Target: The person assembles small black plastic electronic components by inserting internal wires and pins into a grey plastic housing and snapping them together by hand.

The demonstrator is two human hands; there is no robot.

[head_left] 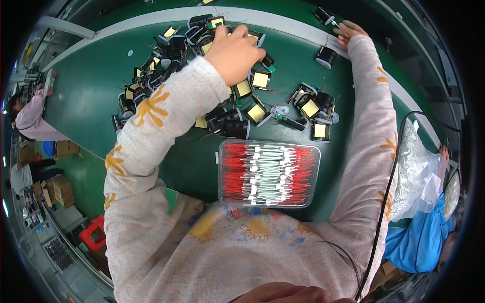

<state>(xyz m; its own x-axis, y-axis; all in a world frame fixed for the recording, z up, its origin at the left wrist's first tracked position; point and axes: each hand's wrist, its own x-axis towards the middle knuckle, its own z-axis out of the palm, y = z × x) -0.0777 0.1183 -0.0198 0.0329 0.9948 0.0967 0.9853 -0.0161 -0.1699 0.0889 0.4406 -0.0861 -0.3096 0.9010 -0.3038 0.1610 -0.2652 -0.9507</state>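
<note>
My left hand (pixel 236 54) reaches over the far part of a pile of black cylindrical parts with yellow pads and thin wires (pixel 177 46). Its fingers are bent and spread among them, apparently with nothing in its grasp. My right hand (pixel 349 33) is stretched out past the pale rail at the far right, fingers extended. Just beyond its fingertips lies a black cylindrical part (pixel 322 15) with a pale end. Another black cylinder (pixel 326 57) stands on the near side of that rail. Close to my body, a clear plastic tray (pixel 219 174) holds red-and-white wire leads (pixel 268 174).
A smaller group of parts (pixel 309 107) lies right of the pile. The pale rail (pixel 283 22) borders the green table (pixel 81 81). A black cable (pixel 391 177) runs by my right arm, near clear bags (pixel 417 171). Other people (pixel 38 118) sit at both sides.
</note>
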